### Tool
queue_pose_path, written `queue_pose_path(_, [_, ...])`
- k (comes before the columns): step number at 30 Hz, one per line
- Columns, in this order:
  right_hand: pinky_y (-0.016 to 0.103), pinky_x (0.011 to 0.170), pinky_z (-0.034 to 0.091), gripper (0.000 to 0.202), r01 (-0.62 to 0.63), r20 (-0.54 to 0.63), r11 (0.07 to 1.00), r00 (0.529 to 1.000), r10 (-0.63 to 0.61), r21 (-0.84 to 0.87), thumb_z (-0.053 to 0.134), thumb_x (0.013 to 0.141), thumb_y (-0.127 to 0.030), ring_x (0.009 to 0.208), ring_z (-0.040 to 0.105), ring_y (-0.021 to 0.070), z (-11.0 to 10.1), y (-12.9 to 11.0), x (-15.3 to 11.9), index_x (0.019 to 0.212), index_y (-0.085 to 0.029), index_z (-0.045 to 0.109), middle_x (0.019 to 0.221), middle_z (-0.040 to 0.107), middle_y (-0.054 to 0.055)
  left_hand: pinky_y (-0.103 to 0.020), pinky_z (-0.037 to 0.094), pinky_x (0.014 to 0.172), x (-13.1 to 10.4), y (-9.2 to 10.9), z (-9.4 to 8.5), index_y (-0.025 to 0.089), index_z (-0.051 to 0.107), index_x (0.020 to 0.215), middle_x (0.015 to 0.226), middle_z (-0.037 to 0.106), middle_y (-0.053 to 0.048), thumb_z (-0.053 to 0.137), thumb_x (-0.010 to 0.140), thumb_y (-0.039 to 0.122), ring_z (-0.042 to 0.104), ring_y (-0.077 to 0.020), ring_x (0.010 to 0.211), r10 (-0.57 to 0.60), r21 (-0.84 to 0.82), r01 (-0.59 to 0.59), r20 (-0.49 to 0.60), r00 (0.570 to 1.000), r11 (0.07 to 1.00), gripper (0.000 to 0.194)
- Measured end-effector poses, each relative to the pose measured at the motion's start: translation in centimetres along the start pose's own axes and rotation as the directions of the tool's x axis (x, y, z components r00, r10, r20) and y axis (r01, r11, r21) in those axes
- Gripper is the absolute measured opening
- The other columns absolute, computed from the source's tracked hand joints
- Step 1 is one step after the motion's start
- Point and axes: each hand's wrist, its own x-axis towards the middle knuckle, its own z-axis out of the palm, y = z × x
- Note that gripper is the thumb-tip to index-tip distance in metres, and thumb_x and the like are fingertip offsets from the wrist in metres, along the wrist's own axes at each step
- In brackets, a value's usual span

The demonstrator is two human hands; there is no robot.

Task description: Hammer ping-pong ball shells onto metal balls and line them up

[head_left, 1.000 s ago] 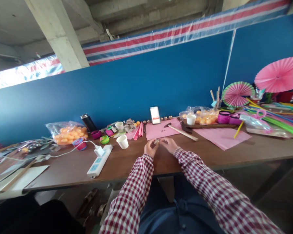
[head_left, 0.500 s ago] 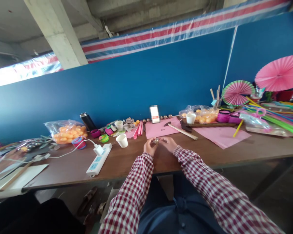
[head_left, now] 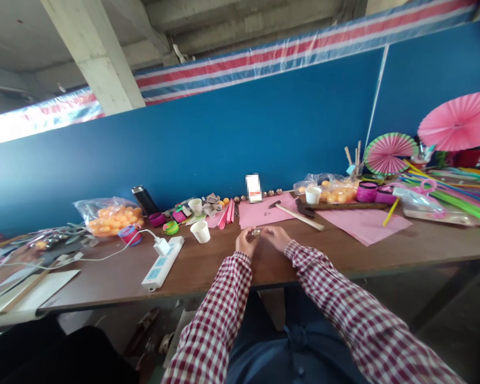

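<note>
My left hand is closed round a small shiny metal ball, held just above the table's front half. From the other side, my right hand brings its bent fingertips together at the ball's right edge. Whether they pinch the ball itself or something tiny on it is too small to tell. Just beyond my hands lies a pink sheet, with a wooden-handled hammer across its right part. Similar metal balls stand in a row along the back edge.
Left of my hands are a white paper cup and a power strip with a plugged-in cable. A bag of orange balls sits farther left, near another person's hand. Rightward lie another pink sheet and paper fans.
The metal ball looks slightly turned between my fingers. Both hands stay in nearly the same place, and the view has shifted very slightly.
</note>
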Motion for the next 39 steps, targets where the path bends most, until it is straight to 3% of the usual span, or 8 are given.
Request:
queue_pose_path(12, [0.029,0.074,0.044,0.020,0.027,0.018,0.999,0.999,-0.027,0.017,0.051,0.070,-0.033,0.083,0.059,0.0185,0.0,0.3,0.1,0.064,-0.016,0.057,0.085,0.066,0.006,-0.033,0.049,0.076,-0.1,0.3,0.1,0.013,0.058,0.086,0.087,0.064,-0.006,0.070,0.051,0.010,0.062,-0.0165,0.078,-0.001,0.009,0.001,-0.006,1.000,1.000,0.038])
queue_pose_path(28, [0.027,0.070,0.044,0.021,0.018,0.018,0.999,1.000,-0.018,-0.039,0.051,0.070,-0.034,0.076,0.059,0.0178,-0.1,0.2,0.0,0.064,-0.016,0.060,0.075,0.066,0.003,-0.031,0.050,0.074,-0.1,0.2,0.1,0.014,0.058,0.084,0.084,0.063,-0.005,0.068,0.051,0.006,0.061,-0.0152,0.076,0.008,-0.002,-0.008,-0.022,1.000,1.000,0.036])
queue_pose_path(39, [0.026,0.063,0.045,0.019,-0.005,0.004,0.998,1.000,0.006,-0.056,0.055,0.067,-0.033,0.065,0.058,0.0148,-0.1,1.6,0.4,0.065,-0.015,0.061,0.066,0.065,0.002,-0.029,0.050,0.074,-0.2,0.3,0.1,0.015,0.057,0.083,0.083,0.063,-0.003,0.065,0.050,0.003,0.061,-0.0144,0.076,0.029,0.016,-0.029,-0.010,1.000,0.999,0.036])
